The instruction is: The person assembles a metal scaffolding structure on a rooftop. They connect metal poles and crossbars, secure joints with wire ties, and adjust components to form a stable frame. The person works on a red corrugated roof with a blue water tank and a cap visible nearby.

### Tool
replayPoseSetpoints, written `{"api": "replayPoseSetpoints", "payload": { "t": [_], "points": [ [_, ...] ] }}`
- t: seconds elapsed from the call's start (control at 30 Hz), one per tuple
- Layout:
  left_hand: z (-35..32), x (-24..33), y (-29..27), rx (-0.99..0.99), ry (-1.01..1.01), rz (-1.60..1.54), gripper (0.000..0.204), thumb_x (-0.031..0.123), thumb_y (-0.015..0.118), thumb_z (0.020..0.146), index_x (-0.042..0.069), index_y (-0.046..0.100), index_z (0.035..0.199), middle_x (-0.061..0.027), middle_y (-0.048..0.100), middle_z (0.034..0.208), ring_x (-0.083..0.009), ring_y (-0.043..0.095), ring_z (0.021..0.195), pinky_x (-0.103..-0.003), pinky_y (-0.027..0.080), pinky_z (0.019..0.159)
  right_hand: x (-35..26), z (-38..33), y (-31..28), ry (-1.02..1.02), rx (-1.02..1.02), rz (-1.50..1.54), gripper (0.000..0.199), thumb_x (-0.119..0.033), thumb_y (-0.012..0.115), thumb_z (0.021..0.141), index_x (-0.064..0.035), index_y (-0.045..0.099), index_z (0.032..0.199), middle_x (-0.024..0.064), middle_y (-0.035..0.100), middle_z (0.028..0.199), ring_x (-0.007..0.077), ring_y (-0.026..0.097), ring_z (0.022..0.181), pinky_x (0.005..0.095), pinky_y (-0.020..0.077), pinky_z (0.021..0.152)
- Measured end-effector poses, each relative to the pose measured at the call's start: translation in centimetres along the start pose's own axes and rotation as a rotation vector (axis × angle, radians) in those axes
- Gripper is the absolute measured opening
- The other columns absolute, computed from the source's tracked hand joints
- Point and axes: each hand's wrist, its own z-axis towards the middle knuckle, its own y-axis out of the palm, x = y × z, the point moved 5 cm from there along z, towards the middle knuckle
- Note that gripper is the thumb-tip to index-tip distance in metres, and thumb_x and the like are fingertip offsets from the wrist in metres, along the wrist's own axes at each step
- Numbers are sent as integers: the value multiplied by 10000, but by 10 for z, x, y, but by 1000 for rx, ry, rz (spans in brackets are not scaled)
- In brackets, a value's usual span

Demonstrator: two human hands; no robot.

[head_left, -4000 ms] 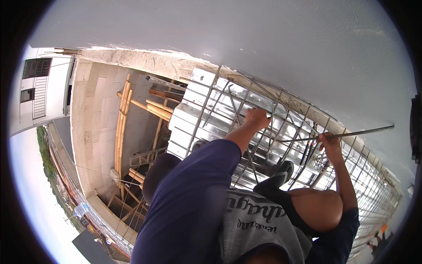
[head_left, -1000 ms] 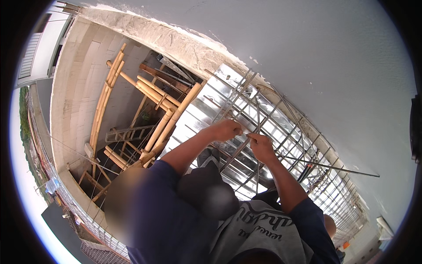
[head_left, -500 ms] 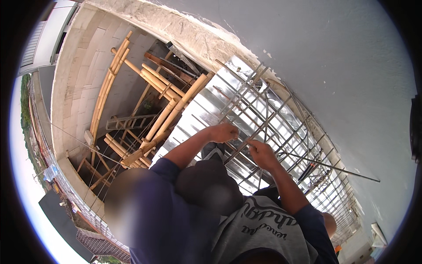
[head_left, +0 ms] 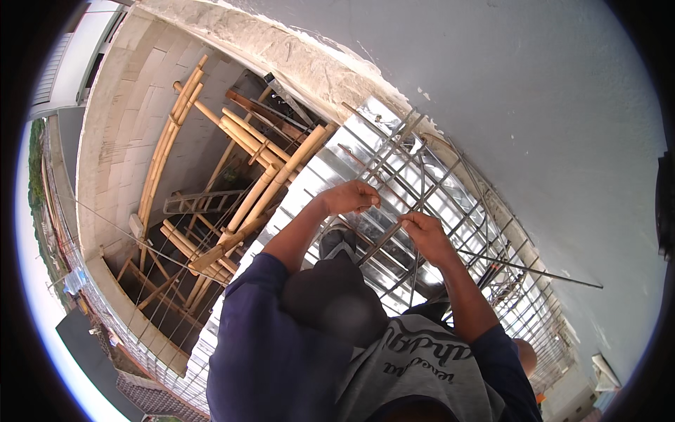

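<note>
My left hand [head_left: 354, 197] is closed in a pinch above a grid of steel reinforcing bars [head_left: 439, 184], its fingertips pointing right. A short gap to the right, my right hand [head_left: 426, 238] is also pinched, thumb and forefinger together over a bar crossing. Whatever either hand holds, if anything, is too thin or hidden to make out. Beneath the bars lies shiny ribbed metal decking [head_left: 327, 176]. My dark shoe [head_left: 338, 243] stands on it just below the left hand.
To the left, the decking ends at a drop, where bamboo poles [head_left: 256, 200] and a ladder [head_left: 204, 202] stand below. A grey wall [head_left: 534, 119] rises on the right. One loose bar [head_left: 531, 269] sticks out toward that wall. Dark-handled pliers or cutters [head_left: 490, 273] seem to lie on the mesh.
Both hands have moved slightly farther from my body, the left one lifting a little more. They remain pinched and close together. My view has shifted slightly.
</note>
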Motion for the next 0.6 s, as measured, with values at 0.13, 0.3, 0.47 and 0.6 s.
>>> {"api": "replayPoseSetpoints", "payload": {
  "t": [0.13, 0.3, 0.47, 0.6],
  "points": [
    [16, -2, -18, 121, 22, -8, 264, 262, 560, 931, 28, 663, 1001, -28, 597, 691, -134, 572, 699, -290, 464, 690, -2, 11, -8, -28, 134, -64, 278, -194, 533, 945, 24, 644, 1075, 3, 553, 688, 67, 469, 612, 255, 400, 569],
    [45, -4, -55, 773, 276, 418, 236, 239, 588, 896, 21, 641, 971, -195, 662, 841, -337, 645, 798, -423, 493, 693, 1, 28, -31, 32, 362, -127, 264, -180, 533, 919, 13, 654, 1052, 56, 599, 725, 120, 535, 655, 285, 440, 635],
    [92, -8, -60, 759, -61, 658, 236, 259, 535, 906, 57, 643, 963, -196, 667, 923, -387, 639, 891, -480, 502, 788, 8, 39, -40, 81, 391, -158, 265, -201, 521, 910, -19, 659, 1045, 169, 656, 811, 255, 626, 731, 369, 479, 713],
    [102, -9, -61, 690, -145, 677, 210, 242, 523, 891, 98, 659, 961, -166, 676, 950, -371, 645, 907, -468, 509, 798, 17, 41, -38, 91, 409, -118, 267, -205, 523, 910, -20, 660, 1044, 166, 658, 815, 256, 634, 750, 368, 482, 726]
  ]
}}
